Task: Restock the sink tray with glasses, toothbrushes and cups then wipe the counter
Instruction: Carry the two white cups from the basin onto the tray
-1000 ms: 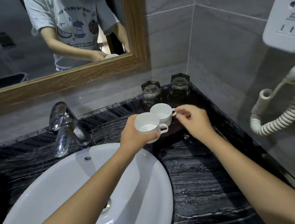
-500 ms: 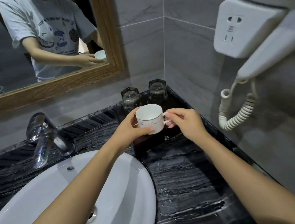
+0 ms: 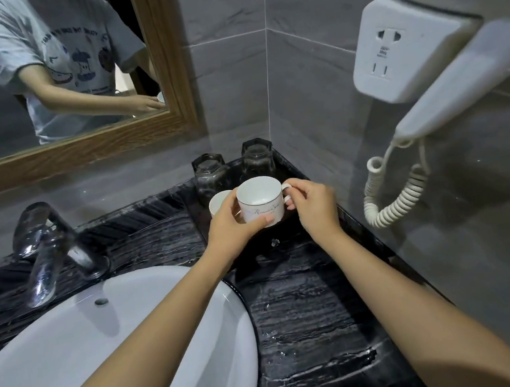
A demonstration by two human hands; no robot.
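A white cup with script lettering (image 3: pixel 260 202) is held upright over the dark tray (image 3: pixel 289 168) in the counter's back right corner. My left hand (image 3: pixel 232 226) wraps its near side, thumb under the base. My right hand (image 3: pixel 312 205) pinches its handle. A second white cup (image 3: pixel 218 202) sits just left of it, mostly hidden behind my left hand. Two upturned clear glasses, the left one (image 3: pixel 208 170) and the right one (image 3: pixel 257 157), stand at the tray's back.
A white basin (image 3: pixel 106 355) fills the lower left, with a chrome tap (image 3: pixel 49 251) behind it. The black marble counter (image 3: pixel 303 311) is wet. A wall hair dryer (image 3: pixel 442 45) with a coiled cord (image 3: pixel 391 193) hangs at right. A wood-framed mirror (image 3: pixel 77 152) is above.
The two cups were held apart, one per hand; now both hands hold the lettered cup, and the other cup sits to its left. The view shifted right and down.
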